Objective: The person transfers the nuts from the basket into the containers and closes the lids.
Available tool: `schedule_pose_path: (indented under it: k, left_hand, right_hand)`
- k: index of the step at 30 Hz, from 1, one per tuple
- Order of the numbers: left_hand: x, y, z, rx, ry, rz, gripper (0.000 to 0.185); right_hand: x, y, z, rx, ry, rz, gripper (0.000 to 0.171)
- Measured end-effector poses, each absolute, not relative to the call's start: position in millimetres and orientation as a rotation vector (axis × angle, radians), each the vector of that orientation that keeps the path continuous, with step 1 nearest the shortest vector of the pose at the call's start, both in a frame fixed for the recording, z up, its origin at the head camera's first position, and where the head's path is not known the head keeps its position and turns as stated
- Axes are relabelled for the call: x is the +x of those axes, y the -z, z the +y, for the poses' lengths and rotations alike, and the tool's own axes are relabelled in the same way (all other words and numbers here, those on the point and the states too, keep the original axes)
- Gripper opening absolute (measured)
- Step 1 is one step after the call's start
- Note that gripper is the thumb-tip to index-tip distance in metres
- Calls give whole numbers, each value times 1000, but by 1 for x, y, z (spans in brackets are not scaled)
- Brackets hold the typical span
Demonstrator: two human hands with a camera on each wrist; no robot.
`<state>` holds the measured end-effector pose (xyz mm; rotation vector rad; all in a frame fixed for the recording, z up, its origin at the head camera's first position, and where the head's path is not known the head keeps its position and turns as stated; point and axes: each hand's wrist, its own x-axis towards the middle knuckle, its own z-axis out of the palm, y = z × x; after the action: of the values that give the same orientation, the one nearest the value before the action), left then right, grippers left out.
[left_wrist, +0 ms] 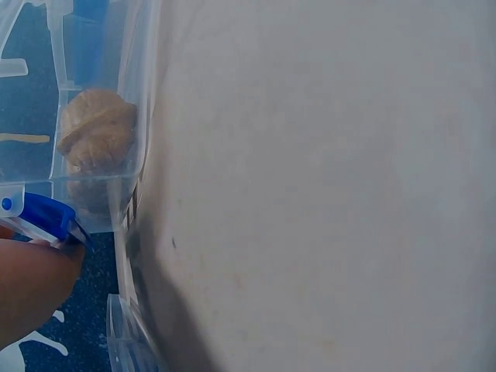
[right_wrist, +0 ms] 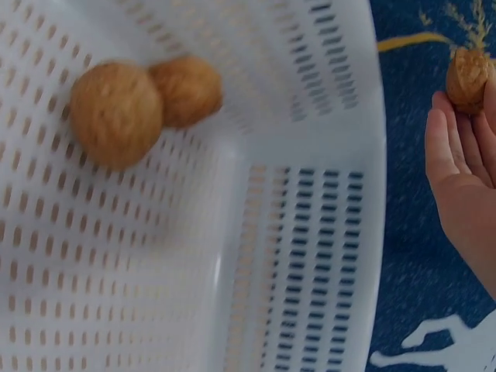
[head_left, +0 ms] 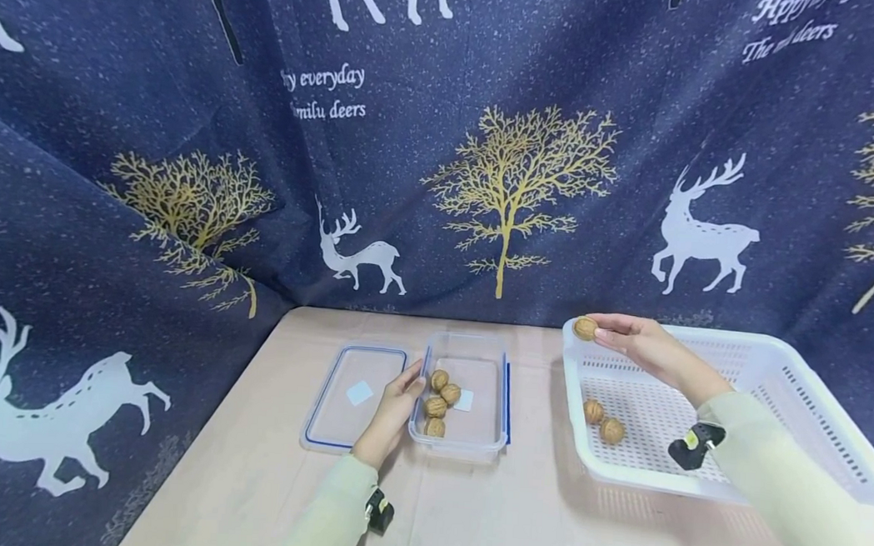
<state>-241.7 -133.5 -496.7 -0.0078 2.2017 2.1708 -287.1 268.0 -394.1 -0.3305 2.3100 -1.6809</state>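
Meanwhile, right hand (head_left: 639, 340) pinches a brown walnut (head_left: 585, 327) at centre-right above the white perforated plastic basket (head_left: 798, 387); left hand (head_left: 396, 404), fingers straight, steadies the clear plastic container (head_left: 472, 438) at lower centre.

A walnut (left_wrist: 97, 139) sits inside the clear container (left_wrist: 132, 116) on the table (left_wrist: 325, 186)

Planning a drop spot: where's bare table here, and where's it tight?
Free: the table in front of the clear container, and the strip between it and the white basket. Tight: left hand sits between lid and container; right hand holds a walnut over the basket's corner.
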Motion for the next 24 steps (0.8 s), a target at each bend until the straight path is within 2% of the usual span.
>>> schedule_pose_path:
  k: [5,10,24]
  left_hand:
    - [-237,488,-132,2,-2173,2199,47]
    - [-243,500,-133,-10,-2184,2208,47]
    - [-244,501,-133,-13,-2172,2219,47]
  right_hand:
    - [-282,385,254,-318,1742,2277,63]
    - [-279,378,240,-276,1820,2218,65]
    - [-270,355,214,-222,2028,2076,63]
